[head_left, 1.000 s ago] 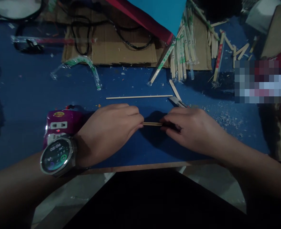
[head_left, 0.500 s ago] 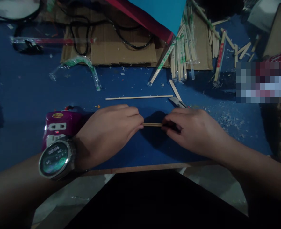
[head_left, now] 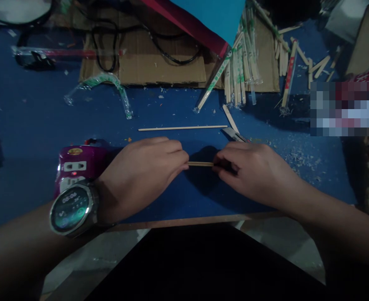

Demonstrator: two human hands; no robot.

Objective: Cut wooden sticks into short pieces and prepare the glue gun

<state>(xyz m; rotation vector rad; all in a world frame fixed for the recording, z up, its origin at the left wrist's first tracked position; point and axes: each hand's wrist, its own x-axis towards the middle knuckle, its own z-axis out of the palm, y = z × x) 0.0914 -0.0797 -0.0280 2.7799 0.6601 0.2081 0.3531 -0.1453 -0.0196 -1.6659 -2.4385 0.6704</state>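
Two thin wooden chopsticks (head_left: pixel 201 164) lie side by side, level, stretched between my hands. The fingers of my left hand (head_left: pixel 149 171) are closed on one end, and my right hand (head_left: pixel 247 169) pinches the other; both ends are hidden by fingers. Just beyond my hands a single chopstick (head_left: pixel 183 128) rests on the blue table. Near its right end, by my right knuckles, lie a utility knife (head_left: pixel 234 134) with its blade showing and a short flat stick (head_left: pixel 230 118). A round watch (head_left: pixel 74 210) sits on my left wrist.
A purple power socket (head_left: pixel 78 165) stands beside my left wrist. Wrapped chopsticks (head_left: pixel 236 83) and cardboard (head_left: pixel 162 69) with black cable lie at the back, under a blue sheet (head_left: pixel 212 19). Shavings (head_left: pixel 306 161) are scattered right. The table edge (head_left: pixel 200 221) runs close to me.
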